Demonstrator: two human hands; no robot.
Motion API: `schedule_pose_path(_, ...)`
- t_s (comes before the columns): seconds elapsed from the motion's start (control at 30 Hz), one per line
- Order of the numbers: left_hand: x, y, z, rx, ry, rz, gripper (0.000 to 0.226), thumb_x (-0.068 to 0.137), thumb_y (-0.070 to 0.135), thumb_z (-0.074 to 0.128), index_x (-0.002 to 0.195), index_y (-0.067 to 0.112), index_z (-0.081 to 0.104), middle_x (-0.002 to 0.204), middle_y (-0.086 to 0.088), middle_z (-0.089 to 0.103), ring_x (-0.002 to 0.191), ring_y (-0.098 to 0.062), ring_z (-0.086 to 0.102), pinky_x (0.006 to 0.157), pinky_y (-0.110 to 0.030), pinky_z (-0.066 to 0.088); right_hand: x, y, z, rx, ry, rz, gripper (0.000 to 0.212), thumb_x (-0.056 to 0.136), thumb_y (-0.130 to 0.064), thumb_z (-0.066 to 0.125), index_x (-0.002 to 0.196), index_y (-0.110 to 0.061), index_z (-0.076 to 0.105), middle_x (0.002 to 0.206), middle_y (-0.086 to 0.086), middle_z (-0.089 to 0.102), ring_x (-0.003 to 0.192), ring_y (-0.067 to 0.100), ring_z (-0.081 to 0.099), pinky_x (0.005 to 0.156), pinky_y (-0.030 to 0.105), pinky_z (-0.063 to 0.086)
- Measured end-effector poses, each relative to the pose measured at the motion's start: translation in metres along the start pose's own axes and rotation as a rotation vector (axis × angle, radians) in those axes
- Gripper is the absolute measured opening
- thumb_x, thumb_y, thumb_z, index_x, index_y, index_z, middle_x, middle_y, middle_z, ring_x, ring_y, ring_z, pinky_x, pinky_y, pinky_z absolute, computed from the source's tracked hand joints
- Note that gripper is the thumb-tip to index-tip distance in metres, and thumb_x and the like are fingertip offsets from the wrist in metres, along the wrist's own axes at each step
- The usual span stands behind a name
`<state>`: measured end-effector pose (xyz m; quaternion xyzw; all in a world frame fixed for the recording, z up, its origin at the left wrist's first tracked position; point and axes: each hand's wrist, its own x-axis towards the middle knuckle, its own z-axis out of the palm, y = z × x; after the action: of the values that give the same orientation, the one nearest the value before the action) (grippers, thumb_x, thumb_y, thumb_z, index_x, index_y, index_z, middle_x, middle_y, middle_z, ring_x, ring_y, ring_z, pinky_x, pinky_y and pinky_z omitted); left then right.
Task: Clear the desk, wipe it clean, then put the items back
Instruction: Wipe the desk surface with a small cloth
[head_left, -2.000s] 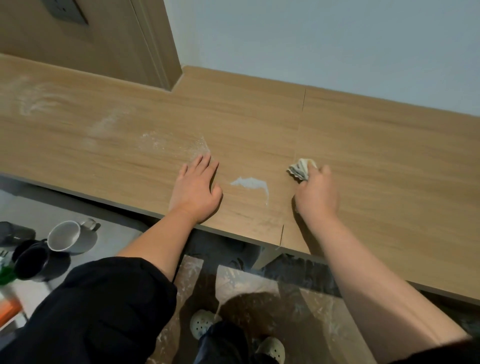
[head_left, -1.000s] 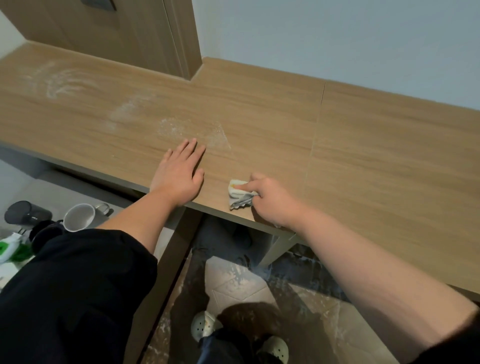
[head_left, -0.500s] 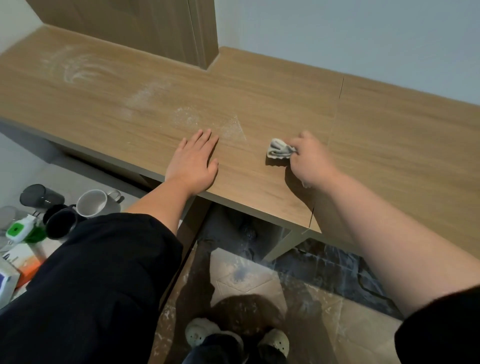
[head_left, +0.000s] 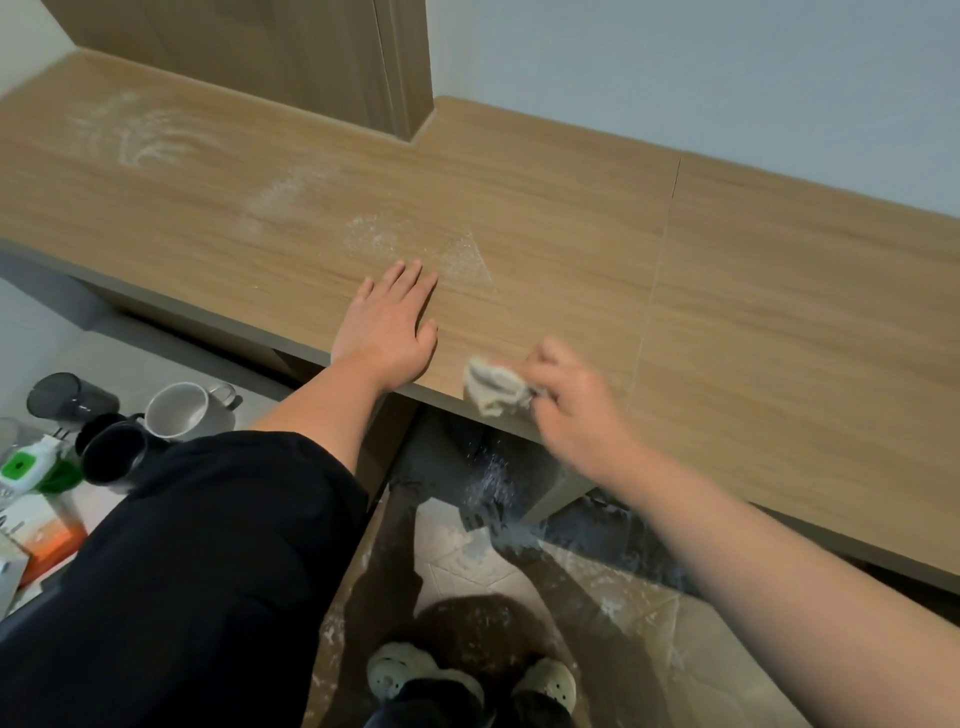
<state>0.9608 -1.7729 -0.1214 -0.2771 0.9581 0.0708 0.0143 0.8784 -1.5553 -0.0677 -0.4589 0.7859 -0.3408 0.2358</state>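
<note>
right hand (head_left: 576, 410) grips cloth (head_left: 493, 391), desk (head_left: 753, 322) edge

1. The left hand (head_left: 387, 332) lies flat on the desk (head_left: 753, 312), near its front edge.
2. The right hand (head_left: 576, 410) is to its right, gripping the cloth (head_left: 493, 389) between the two hands (right at the desk's front edge).
3. A powder patch (head_left: 384, 239) lies just behind the left fingertips, and a second patch (head_left: 140, 137) lies far left.
4. Mugs (head_left: 179, 410) stand on the floor, left of the left arm.
5. Shoes (head_left: 400, 675) stand on the floor before the desk.
</note>
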Motion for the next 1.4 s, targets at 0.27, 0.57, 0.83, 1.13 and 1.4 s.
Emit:
schedule_pose_path(0.27,-0.001,0.001,-0.002,-0.004,-0.005,0.002,0.059,0.102,0.036,0.030,0.157,0.023,0.010,0.165,0.001,0.003,0.151,-0.014,-0.002,0.123,-0.039,0.002,0.036,0.060,-0.029,-0.485,0.371,0.378,0.045,0.094,-0.009,0.047,0.138,-0.018,0.049,0.104,0.004,0.044,0.085,0.019,0.048,0.075,0.035,0.050)
schedule_pose_path(0.57,0.000,0.001,-0.002,-0.001,-0.001,0.006,0.060,0.102,0.035,0.030,0.157,0.022,0.011,0.165,0.000,0.003,0.151,-0.015,-0.001,0.123,-0.041,0.004,-0.006,0.005,0.017,0.091,0.065,0.191,0.029,0.095,-0.003,0.043,0.102,-0.014,0.069,0.087,-0.003,0.048,0.076,0.016,0.048,0.061,0.023,0.039)
schedule_pose_path(0.83,-0.002,0.002,-0.004,-0.006,-0.009,0.000,0.060,0.102,0.034,0.027,0.157,0.019,0.008,0.165,0.000,0.001,0.151,-0.014,-0.004,0.123,-0.038,0.002,0.101,0.032,-0.046,-0.188,0.446,0.388,0.026,0.092,-0.001,0.040,0.108,-0.006,0.060,0.116,0.014,0.046,0.088,0.030,0.051,0.082,0.045,0.049)
schedule_pose_path(1.13,0.001,0.002,-0.004,0.045,-0.063,-0.069,0.068,0.101,0.039,0.022,0.155,0.009,-0.006,0.164,-0.006,-0.010,0.150,-0.017,-0.011,0.123,-0.041,0.001,0.199,0.052,-0.032,-0.421,0.322,0.451,0.034,0.090,-0.003,0.050,0.123,-0.003,0.054,0.128,0.017,0.041,0.120,0.034,0.042,0.099,0.042,0.040)
schedule_pose_path(1.4,0.002,0.002,-0.004,0.078,-0.081,-0.078,0.067,0.102,0.041,0.020,0.155,0.010,-0.006,0.163,-0.006,-0.012,0.150,-0.016,-0.013,0.123,-0.040,-0.002,0.253,0.031,-0.017,-0.416,0.096,0.128,0.047,0.088,0.002,0.044,0.132,-0.013,0.054,0.125,0.018,0.044,0.118,0.038,0.043,0.101,0.041,0.038)
